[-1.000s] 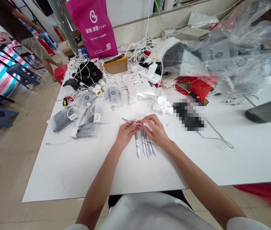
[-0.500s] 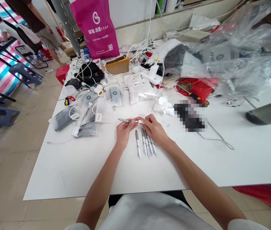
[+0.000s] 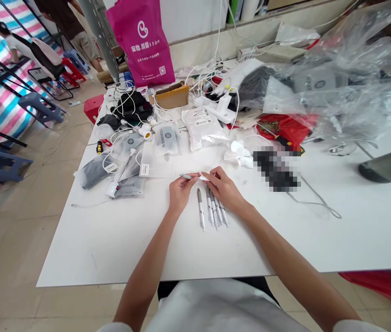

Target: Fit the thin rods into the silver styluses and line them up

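Both my hands meet over the middle of the white table (image 3: 112, 240). My left hand (image 3: 179, 192) pinches a slim silver pen (image 3: 187, 176) that lies level and points left. My right hand (image 3: 225, 189) closes its fingertips on the pen's white right end. Just under my hands, several more silver and white pens (image 3: 212, 213) lie side by side on the table, pointing toward me.
Grey pouches (image 3: 126, 159), white cables and clear packets litter the table's far left. A magenta bag (image 3: 143, 39), a cardboard box (image 3: 172, 95), a red bag (image 3: 283, 127) and crumpled clear plastic (image 3: 354, 78) stand behind. People and stools are on the floor at far left.
My hands have stayed on the same pen; the right fingers have slid toward its white end. The camera has shifted slightly, and people in the background have moved.
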`<act>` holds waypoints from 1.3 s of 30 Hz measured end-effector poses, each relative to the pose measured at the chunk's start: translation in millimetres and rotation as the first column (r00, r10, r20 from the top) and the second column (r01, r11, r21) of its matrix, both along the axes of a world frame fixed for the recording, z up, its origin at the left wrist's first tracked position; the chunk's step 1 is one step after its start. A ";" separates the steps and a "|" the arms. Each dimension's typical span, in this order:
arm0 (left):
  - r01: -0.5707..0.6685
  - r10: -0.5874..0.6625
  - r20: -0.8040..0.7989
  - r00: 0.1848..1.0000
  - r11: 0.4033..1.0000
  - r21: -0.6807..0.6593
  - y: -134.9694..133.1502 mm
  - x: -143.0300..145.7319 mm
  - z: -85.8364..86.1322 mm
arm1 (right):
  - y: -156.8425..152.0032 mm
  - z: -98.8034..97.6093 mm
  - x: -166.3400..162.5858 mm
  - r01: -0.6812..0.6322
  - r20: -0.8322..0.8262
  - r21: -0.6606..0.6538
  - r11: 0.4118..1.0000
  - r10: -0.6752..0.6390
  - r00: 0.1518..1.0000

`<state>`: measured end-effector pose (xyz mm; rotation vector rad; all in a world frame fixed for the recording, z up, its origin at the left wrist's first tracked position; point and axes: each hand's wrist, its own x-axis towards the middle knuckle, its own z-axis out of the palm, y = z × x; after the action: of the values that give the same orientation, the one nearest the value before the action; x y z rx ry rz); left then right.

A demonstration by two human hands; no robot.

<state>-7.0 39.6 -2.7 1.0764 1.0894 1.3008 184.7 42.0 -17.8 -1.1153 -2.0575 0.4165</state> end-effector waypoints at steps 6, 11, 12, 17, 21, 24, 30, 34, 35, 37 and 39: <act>0.032 -0.026 0.111 0.993 0.998 -0.047 -3.8 4.2 6.1 | -2.1 2.9 -3.3 -0.026 -0.039 -0.078 0.997 0.023 0.999; 0.045 -0.022 0.274 0.962 0.996 -0.079 -3.3 4.4 12.4 | -3.0 7.3 -4.7 -0.054 -0.073 -0.135 0.989 0.045 0.996; 0.049 -0.022 0.298 0.954 0.995 -0.082 -2.8 3.7 12.9 | -2.9 7.3 -4.8 -0.058 -0.076 -0.135 0.989 0.048 0.996; 0.041 -0.007 0.402 0.915 0.996 -0.077 1.9 -3.4 13.3 | -1.7 3.3 -4.1 -0.062 -0.099 -0.125 0.990 0.049 0.994; 0.018 0.016 0.432 0.902 0.997 -0.075 4.8 -8.7 13.2 | -1.6 0.9 -3.8 -0.058 -0.089 -0.125 0.991 0.047 0.995; 0.031 0.007 0.421 0.907 0.996 -0.084 4.0 -7.9 13.6 | -1.7 0.9 -4.0 -0.057 -0.088 -0.123 0.991 0.046 0.995; 0.088 -0.044 0.364 0.930 0.991 -0.104 -1.6 1.4 12.6 | -1.9 3.1 -4.3 -0.073 -0.065 -0.123 0.990 0.066 0.996; 0.140 -0.113 0.279 0.954 0.987 -0.078 -3.5 4.9 12.5 | -1.4 1.5 -4.0 -0.085 -0.057 -0.116 0.990 0.079 0.995; 0.152 -0.129 0.249 0.960 0.985 -0.077 -3.9 5.2 13.5 | -1.4 0.9 -4.1 -0.086 -0.052 -0.112 0.990 0.081 0.995; 0.173 -0.152 0.207 0.966 0.981 -0.086 -5.2 5.7 16.8 | -1.7 0.6 -4.4 -0.087 -0.041 -0.110 0.990 0.082 0.996; 0.202 -0.184 0.186 0.965 0.976 -0.081 -7.3 6.5 20.8 | -2.4 2.0 -5.1 -0.086 -0.037 -0.118 0.989 0.082 0.996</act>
<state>-0.5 32.4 18.1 0.9480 0.8836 1.1511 179.6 39.6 -15.8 -1.0866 -2.0793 0.6032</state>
